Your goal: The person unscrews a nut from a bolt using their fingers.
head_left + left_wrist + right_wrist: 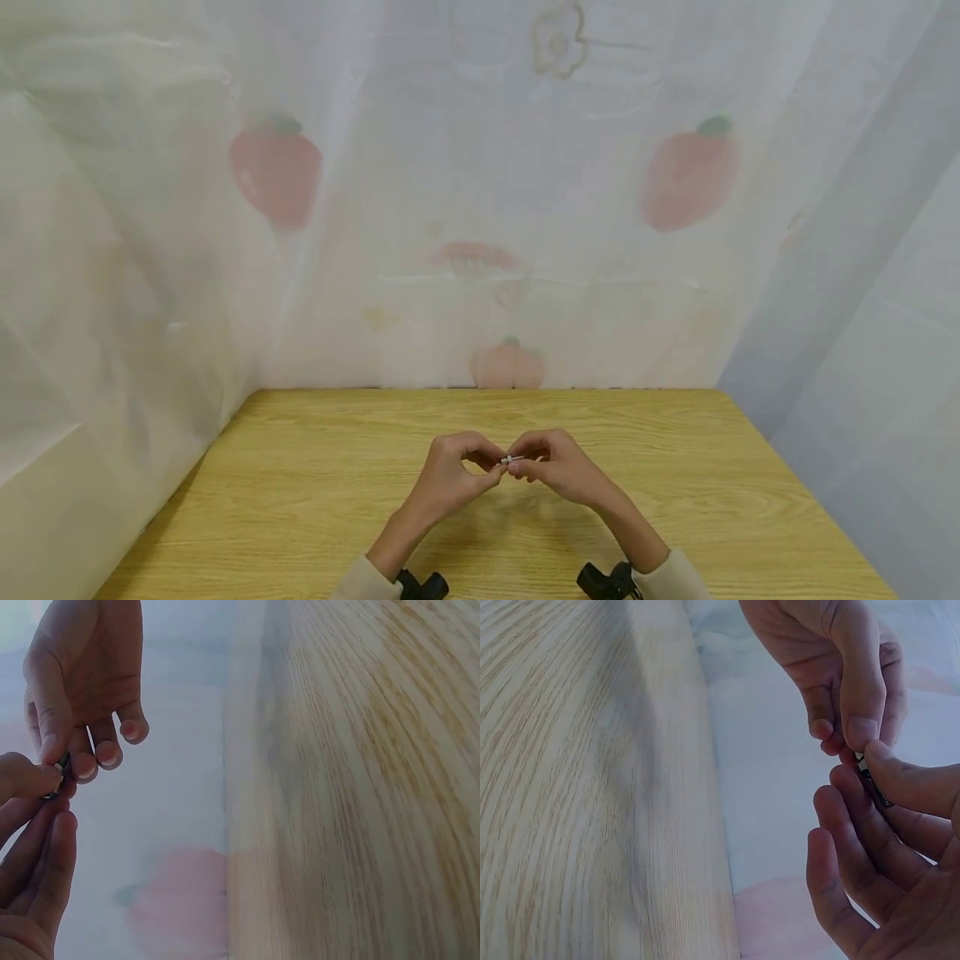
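Both hands meet over the middle of the table, fingertips nearly together around a small metal screw-like piece [510,459]. My left hand [448,472] pinches one end of it between thumb and forefinger. From the other side, my right hand [564,468] pinches the opposite end the same way. In the right wrist view the piece [865,771] has a bright part near the left thumb and a dark, ridged, thread-like end by the right fingers. Fingertips cover much of it, so I cannot tell its exact kind. The right hand's other fingers [832,874] are loosely bent, apart from the piece.
The wood-grain table [315,475] spreads beneath both hands. A pale curtain [465,183] printed with strawberries hangs behind it and along both sides. Black wrist cameras [423,585] sit at the cuffs of light sleeves [672,575].
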`<state>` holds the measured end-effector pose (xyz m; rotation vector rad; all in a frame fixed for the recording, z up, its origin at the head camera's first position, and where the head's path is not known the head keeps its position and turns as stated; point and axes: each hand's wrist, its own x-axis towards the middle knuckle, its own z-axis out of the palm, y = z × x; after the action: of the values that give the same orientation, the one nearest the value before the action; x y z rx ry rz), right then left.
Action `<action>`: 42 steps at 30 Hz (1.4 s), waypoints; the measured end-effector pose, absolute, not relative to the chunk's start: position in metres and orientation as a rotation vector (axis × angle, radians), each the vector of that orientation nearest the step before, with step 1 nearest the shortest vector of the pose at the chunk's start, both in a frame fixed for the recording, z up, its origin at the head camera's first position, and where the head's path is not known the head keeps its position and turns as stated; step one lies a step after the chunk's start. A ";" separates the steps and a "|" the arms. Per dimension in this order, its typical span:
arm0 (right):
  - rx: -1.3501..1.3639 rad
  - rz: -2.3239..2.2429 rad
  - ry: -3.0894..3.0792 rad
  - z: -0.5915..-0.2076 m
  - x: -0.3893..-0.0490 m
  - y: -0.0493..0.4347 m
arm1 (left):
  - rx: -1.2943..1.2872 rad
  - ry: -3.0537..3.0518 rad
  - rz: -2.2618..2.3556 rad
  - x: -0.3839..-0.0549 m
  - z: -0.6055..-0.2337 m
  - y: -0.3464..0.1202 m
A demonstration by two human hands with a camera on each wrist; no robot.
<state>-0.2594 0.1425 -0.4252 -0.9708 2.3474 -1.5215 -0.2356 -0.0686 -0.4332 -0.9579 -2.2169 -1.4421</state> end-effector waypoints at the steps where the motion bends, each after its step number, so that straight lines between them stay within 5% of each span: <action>1: -0.967 -1.522 2.356 -0.425 -0.259 0.142 | -0.962 -2.217 -1.444 -0.233 -0.430 -0.068; 28: -0.935 -1.581 2.234 -0.426 -0.260 0.143 | -0.960 -2.175 -1.466 -0.223 -0.418 -0.067; 42: -0.931 -1.610 2.211 -0.424 -0.258 0.143 | -0.957 -2.187 -1.454 -0.244 -0.446 -0.071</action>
<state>-0.2583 0.1428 -0.4239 -0.9305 2.2107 -1.6097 -0.2440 -0.0707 -0.4464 -0.9574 -2.1875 -1.4543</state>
